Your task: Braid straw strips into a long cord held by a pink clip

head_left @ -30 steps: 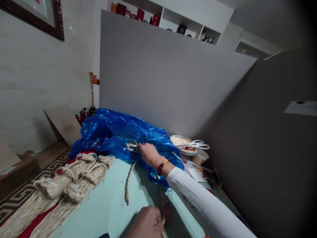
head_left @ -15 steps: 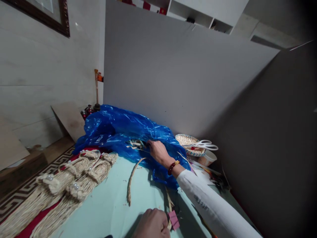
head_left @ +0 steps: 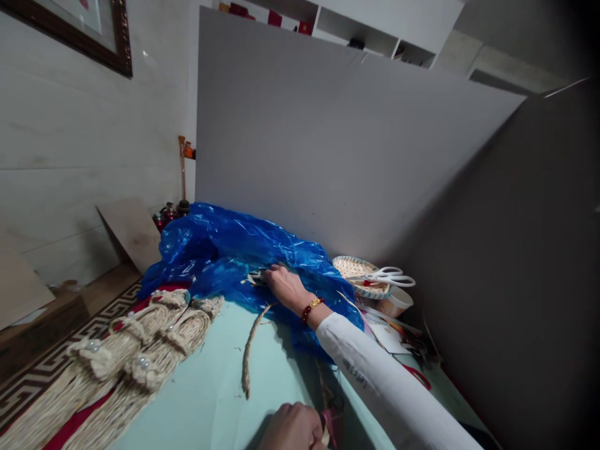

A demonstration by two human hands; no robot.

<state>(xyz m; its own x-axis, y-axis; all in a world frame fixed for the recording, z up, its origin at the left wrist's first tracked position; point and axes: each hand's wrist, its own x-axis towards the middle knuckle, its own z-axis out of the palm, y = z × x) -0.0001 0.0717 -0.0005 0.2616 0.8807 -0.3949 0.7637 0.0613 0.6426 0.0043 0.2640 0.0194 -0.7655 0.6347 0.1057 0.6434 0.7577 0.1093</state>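
Note:
My right hand (head_left: 288, 287), with a beaded bracelet at its wrist, is inside the mouth of a crumpled blue plastic bag (head_left: 229, 234). Its fingers are bent down on pale straw strips (head_left: 255, 277), and the fingertips are hidden. At the bottom edge my left hand (head_left: 293, 428) is closed around a straw cord, most of which the fist covers. Beside that fist is a pink tag (head_left: 329, 424). A twisted straw cord (head_left: 250, 353) lies on the pale green cloth (head_left: 201, 381) between the hands and the woven straw slippers (head_left: 140, 356) on the left.
Right of the bag stands a shallow woven basket (head_left: 349, 267) with white-handled scissors (head_left: 391, 276) across it. A paper cup (head_left: 396, 302) is beside it, and red-handled scissors (head_left: 417, 377) lie nearer. A grey panel (head_left: 328, 137) rises behind the bag.
My right hand has moved a little left over the straw strips in the bag. The pink tag by my left fist has turned and is now partly in shadow.

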